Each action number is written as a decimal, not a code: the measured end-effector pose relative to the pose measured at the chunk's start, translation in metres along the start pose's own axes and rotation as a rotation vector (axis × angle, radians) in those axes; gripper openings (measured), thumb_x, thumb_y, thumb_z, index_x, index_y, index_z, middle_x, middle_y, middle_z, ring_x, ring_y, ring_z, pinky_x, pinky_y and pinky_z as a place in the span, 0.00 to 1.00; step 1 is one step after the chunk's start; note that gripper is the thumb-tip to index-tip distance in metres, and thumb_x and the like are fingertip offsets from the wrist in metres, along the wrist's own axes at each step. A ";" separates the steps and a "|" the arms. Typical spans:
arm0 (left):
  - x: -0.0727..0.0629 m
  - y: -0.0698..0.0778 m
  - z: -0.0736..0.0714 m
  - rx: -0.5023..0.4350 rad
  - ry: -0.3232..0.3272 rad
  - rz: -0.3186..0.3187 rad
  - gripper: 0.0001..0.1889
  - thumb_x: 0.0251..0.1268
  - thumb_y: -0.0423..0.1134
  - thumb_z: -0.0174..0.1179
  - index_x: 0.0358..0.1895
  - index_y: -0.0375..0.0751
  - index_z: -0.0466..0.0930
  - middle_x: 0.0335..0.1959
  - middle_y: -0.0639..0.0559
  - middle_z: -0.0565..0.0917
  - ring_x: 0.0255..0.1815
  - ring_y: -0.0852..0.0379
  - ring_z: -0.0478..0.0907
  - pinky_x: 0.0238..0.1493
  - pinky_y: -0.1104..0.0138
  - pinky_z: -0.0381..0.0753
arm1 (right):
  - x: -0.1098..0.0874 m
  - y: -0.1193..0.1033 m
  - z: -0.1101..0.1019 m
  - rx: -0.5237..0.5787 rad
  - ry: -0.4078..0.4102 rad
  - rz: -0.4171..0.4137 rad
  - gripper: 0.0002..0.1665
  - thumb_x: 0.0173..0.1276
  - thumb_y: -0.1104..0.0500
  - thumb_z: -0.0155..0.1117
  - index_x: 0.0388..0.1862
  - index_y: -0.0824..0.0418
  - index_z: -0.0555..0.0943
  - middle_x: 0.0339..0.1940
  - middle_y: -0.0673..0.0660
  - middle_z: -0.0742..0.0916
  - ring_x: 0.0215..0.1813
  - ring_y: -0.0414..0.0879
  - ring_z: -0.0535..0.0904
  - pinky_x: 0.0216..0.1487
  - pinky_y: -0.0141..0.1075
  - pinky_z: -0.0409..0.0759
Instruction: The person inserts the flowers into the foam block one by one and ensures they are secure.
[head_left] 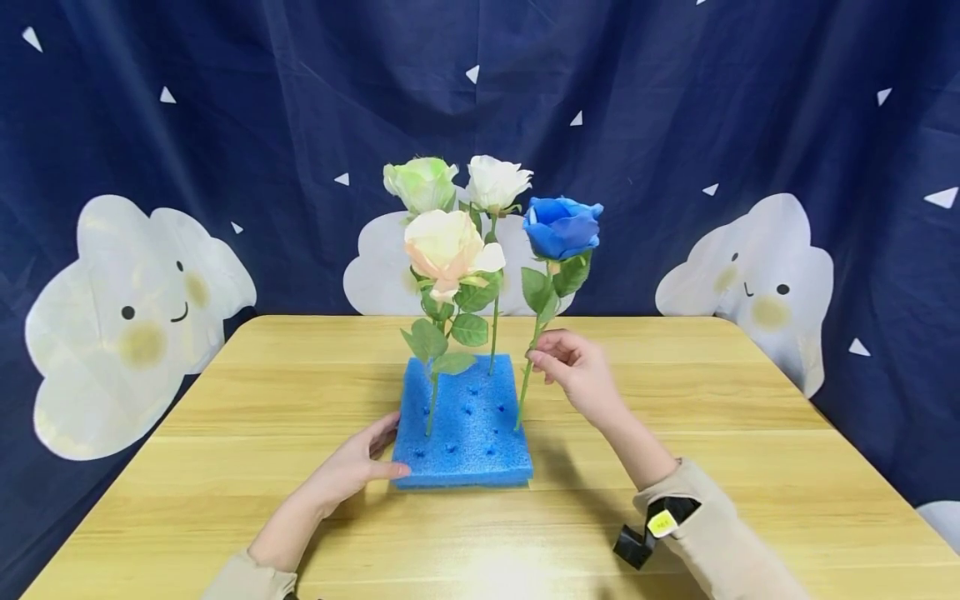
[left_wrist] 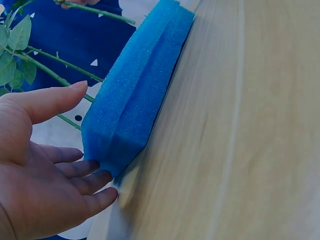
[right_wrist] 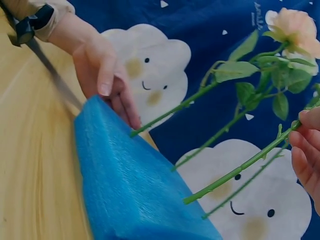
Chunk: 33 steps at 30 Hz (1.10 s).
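Observation:
My right hand (head_left: 581, 375) pinches the green stem of a blue artificial rose (head_left: 562, 229) between thumb and fingers. The stem's lower end is at the right part of a blue foam block (head_left: 465, 462); whether it sits in a hole I cannot tell. My left hand (head_left: 360, 462) lies along the block's left side, its thumb over the near left corner. In the left wrist view that hand (left_wrist: 55, 160) has its fingers extended, fingertips at the foam (left_wrist: 130, 95). A peach rose (head_left: 446, 250), a green-white rose (head_left: 422, 183) and a white rose (head_left: 497, 183) stand in the block.
Several small holes dot the foam's top. The block rests on a light wooden table (head_left: 300, 400). Behind it hangs a dark blue curtain (head_left: 300, 100) with white clouds and triangles. A black strap with a yellow tag (head_left: 662, 523) is on the right sleeve.

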<state>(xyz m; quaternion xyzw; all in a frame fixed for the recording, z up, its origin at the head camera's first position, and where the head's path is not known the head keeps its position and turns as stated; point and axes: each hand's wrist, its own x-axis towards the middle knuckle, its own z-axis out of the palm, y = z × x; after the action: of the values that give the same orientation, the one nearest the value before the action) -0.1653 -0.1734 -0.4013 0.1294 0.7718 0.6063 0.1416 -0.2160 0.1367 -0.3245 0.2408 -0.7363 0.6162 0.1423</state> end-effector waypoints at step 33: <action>0.000 0.000 0.002 0.032 0.040 -0.020 0.45 0.51 0.32 0.65 0.69 0.25 0.48 0.67 0.26 0.54 0.68 0.32 0.51 0.67 0.47 0.49 | -0.003 0.008 0.024 -0.046 -0.064 -0.054 0.03 0.60 0.71 0.62 0.32 0.72 0.78 0.25 0.64 0.82 0.25 0.38 0.77 0.23 0.35 0.77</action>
<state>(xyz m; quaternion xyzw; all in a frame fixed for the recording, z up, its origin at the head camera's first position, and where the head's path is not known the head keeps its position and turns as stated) -0.1644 -0.1711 -0.4016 0.1117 0.7852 0.5950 0.1303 -0.2159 0.1151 -0.3375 0.2770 -0.7477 0.5869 0.1407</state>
